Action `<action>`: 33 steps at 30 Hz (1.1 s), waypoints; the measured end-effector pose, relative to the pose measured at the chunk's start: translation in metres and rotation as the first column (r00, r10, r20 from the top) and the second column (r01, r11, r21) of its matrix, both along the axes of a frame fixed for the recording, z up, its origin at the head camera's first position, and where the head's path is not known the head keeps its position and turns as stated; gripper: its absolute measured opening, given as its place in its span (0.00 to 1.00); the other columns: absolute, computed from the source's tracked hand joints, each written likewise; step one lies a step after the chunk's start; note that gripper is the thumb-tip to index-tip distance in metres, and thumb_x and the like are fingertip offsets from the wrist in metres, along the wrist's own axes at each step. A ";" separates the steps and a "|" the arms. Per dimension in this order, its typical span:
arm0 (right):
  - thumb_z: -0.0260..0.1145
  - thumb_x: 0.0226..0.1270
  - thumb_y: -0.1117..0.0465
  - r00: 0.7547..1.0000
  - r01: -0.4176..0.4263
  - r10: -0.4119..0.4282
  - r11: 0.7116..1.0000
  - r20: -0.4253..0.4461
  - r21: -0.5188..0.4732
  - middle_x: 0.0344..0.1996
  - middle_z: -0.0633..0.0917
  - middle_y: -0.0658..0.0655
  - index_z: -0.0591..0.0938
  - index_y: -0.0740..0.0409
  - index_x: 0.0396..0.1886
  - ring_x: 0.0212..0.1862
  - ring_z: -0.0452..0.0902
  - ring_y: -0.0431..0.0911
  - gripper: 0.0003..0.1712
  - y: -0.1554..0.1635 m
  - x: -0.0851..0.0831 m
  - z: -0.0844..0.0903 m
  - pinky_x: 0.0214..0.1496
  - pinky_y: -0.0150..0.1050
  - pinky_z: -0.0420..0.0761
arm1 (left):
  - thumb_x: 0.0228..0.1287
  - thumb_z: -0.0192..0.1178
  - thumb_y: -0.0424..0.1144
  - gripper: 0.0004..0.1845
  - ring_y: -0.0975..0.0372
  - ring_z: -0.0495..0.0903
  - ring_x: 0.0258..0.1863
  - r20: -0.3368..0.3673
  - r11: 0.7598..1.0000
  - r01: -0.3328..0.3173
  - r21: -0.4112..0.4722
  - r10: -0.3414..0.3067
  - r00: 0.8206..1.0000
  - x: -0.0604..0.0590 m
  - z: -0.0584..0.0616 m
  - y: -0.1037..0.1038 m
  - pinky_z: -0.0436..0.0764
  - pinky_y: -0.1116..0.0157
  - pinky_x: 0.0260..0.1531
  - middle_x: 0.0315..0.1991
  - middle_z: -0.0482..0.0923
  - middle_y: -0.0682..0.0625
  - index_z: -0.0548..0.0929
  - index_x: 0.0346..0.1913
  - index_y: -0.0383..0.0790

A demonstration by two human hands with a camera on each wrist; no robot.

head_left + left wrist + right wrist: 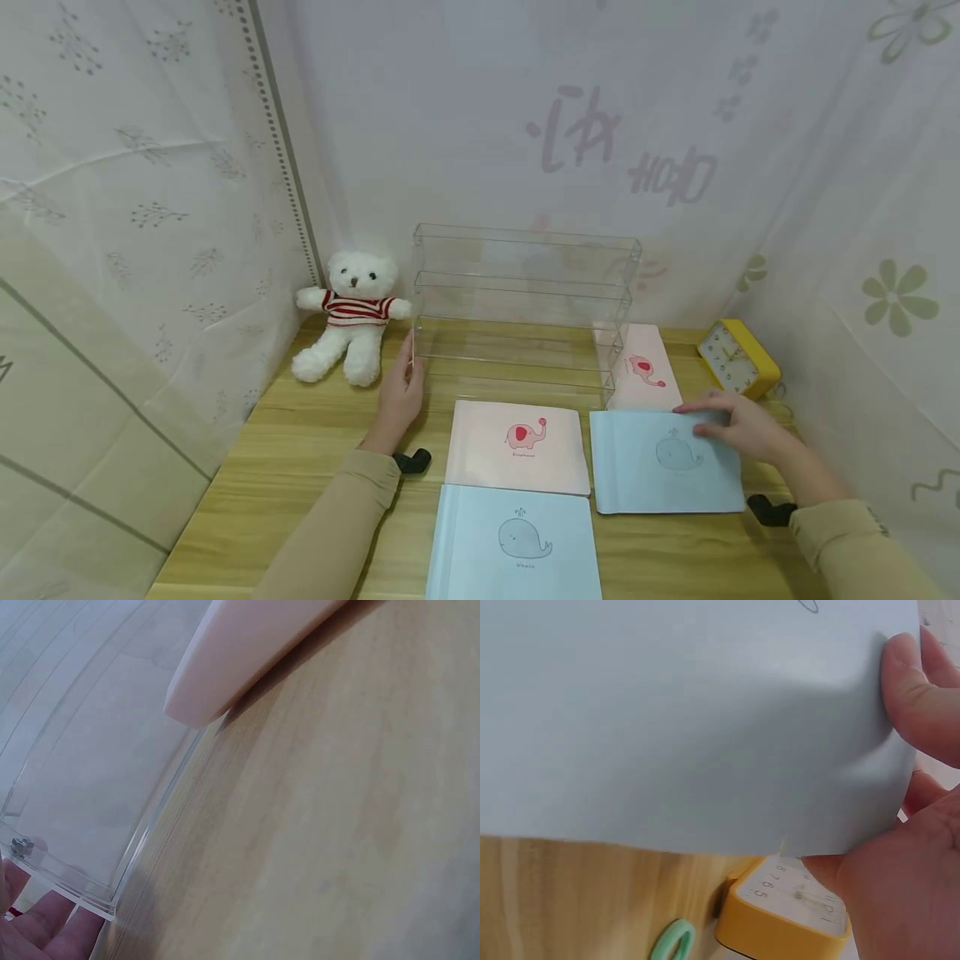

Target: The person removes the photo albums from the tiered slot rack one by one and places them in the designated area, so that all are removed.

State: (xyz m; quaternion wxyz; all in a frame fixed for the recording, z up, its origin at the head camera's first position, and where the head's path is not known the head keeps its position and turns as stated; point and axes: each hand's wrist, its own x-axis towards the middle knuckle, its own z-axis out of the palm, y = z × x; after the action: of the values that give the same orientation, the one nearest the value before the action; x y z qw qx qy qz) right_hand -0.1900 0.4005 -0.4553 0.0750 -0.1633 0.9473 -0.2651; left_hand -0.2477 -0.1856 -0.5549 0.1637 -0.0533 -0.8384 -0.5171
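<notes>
My left hand [401, 392] grips the lower left end of a clear acrylic tiered rack [525, 287]. In the left wrist view, its fingertips [75, 930] lie against the outside of the end panel. My right hand [738, 425] holds a light blue book [637, 467] with a whale drawing by its upper right edge. The right thumb [911, 682] presses on the cover while other fingers sit behind it. Left of that book lies a pink elephant book [480, 450], with another blue whale book [480, 542] below it. A second pink elephant book [645, 358] lies behind the held one.
A white teddy bear [352, 312] in a striped top sits left of the rack. At the back right stands a yellow alarm clock [738, 358], with a green ring-shaped piece [673, 941] near it. Patterned curtains enclose the wooden table [247, 492].
</notes>
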 end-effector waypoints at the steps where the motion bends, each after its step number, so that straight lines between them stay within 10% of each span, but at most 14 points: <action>1: 0.81 0.68 0.57 1.000 0.004 -0.004 1.000 0.014 -0.002 0.51 0.87 0.50 0.94 0.43 0.59 0.50 0.74 0.29 0.19 -0.001 0.000 -0.001 0.49 0.30 0.79 | 0.92 0.47 0.41 0.35 0.40 0.71 0.81 -0.002 1.000 0.003 0.002 -0.003 1.000 0.000 0.000 0.000 0.77 0.36 0.76 0.87 0.62 0.39 0.51 0.92 0.57; 15: 0.81 0.67 0.59 0.998 0.034 -0.038 0.997 0.055 0.074 0.53 0.86 0.55 0.94 0.42 0.58 0.54 0.79 0.51 0.19 -0.004 0.000 -0.026 0.53 0.41 0.80 | 0.91 0.49 0.39 0.35 0.41 0.70 0.82 -0.010 1.000 -0.003 0.009 0.003 1.000 0.000 0.001 0.000 0.76 0.37 0.77 0.86 0.64 0.39 0.54 0.91 0.54; 23: 0.79 0.71 0.60 0.988 0.083 -0.094 0.992 0.123 0.092 0.62 0.85 0.63 0.92 0.40 0.60 0.65 0.79 0.65 0.20 -0.001 -0.001 -0.044 0.65 0.71 0.82 | 0.91 0.49 0.39 0.34 0.41 0.70 0.82 -0.002 1.000 -0.003 0.014 0.003 1.000 0.001 0.002 0.000 0.76 0.37 0.77 0.87 0.63 0.39 0.54 0.91 0.54; 33: 0.76 0.73 0.62 0.983 0.136 -0.156 0.971 0.091 0.195 0.68 0.83 0.73 0.92 0.45 0.60 0.71 0.74 0.77 0.18 -0.012 0.005 -0.049 0.69 0.80 0.75 | 0.91 0.48 0.39 0.35 0.40 0.69 0.82 -0.005 1.000 0.007 0.020 -0.007 1.000 0.002 0.002 0.001 0.76 0.36 0.77 0.88 0.60 0.39 0.52 0.92 0.54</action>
State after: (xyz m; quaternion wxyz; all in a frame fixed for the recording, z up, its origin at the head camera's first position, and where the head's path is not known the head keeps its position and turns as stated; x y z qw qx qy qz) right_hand -0.1847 0.3885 -0.5040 0.1205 -0.0707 0.9723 -0.1875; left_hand -0.2457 -0.1849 -0.5525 0.1641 -0.0560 -0.8327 -0.5259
